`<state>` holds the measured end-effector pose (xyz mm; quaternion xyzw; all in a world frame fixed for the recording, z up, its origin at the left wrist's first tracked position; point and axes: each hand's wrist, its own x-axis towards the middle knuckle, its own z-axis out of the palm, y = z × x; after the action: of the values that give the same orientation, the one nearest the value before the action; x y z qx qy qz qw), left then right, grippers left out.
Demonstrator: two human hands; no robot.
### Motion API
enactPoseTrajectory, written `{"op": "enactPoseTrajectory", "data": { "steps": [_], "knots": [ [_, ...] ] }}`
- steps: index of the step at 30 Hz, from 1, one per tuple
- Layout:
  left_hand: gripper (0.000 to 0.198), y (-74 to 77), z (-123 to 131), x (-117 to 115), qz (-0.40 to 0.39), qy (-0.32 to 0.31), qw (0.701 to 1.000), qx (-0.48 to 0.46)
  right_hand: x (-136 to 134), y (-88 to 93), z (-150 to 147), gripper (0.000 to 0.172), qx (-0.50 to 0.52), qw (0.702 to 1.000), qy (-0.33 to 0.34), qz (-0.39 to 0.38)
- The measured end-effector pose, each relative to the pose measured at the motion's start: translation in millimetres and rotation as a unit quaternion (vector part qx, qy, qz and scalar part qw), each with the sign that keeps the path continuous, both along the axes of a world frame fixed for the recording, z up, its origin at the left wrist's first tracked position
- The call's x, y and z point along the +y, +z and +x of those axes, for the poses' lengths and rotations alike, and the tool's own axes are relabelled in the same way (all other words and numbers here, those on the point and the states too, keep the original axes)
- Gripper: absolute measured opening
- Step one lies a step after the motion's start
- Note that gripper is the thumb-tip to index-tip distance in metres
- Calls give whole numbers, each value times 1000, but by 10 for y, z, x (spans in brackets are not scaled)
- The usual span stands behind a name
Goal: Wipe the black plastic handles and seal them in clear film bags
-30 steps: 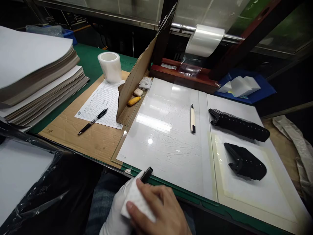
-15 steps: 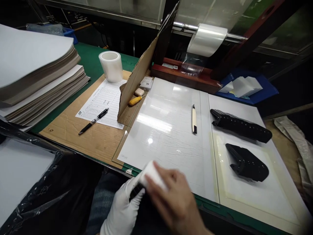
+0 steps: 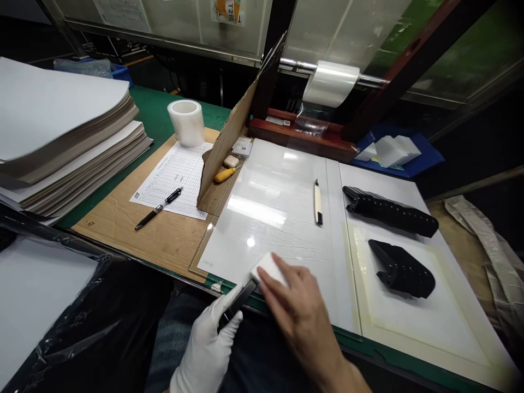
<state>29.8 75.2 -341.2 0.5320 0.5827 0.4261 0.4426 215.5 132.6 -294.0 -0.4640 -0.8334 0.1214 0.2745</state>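
My left hand (image 3: pixel 210 338), in a white glove, grips a black part (image 3: pixel 239 303) near the table's front edge. Bare and bent at the fingers, my right hand (image 3: pixel 301 305) holds a white block (image 3: pixel 268 270) against the upper end of that part. A cream-handled cutter (image 3: pixel 318 202) lies on the glossy white sheet (image 3: pixel 274 185) beyond my hands. Two more groups of black parts rest at the right: a long one (image 3: pixel 391 210) behind and a shorter one (image 3: pixel 403 267) nearer.
Thick sheet stacks (image 3: pixel 61 120) stand at the left. A pen (image 3: pixel 159 208) and a white roll (image 3: pixel 186 123) are beside an upright cardboard piece (image 3: pixel 229 125). A film roll (image 3: pixel 331 84) hangs at the back, near a blue bin (image 3: pixel 428 158) with white blocks.
The white block and my right hand have moved up and slightly right, showing more of the black part. The view has shifted, so the table items appear slightly lower.
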Motion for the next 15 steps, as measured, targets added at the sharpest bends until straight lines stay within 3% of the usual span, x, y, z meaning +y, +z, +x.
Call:
{"op": "enactPoseTrajectory", "data": {
  "steps": [5,8,10,13,15],
  "knots": [
    [47,125,48,49,-89,29,995,-39,-24,-46,-57,40,15,998,-61,-26],
    [69,213,141,110,-160,134,964,-163,-123,-64,-210,44,71,997,36,-25],
    [73,239,203,161,-174,179,944,-214,-126,-72,-250,44,91,994,56,-36],
    [75,235,255,235,-184,174,940,-227,-42,-68,-192,48,102,993,22,-58],
    [78,230,262,267,-187,177,937,-235,15,-65,-125,48,103,989,90,-57]
  ]
}}
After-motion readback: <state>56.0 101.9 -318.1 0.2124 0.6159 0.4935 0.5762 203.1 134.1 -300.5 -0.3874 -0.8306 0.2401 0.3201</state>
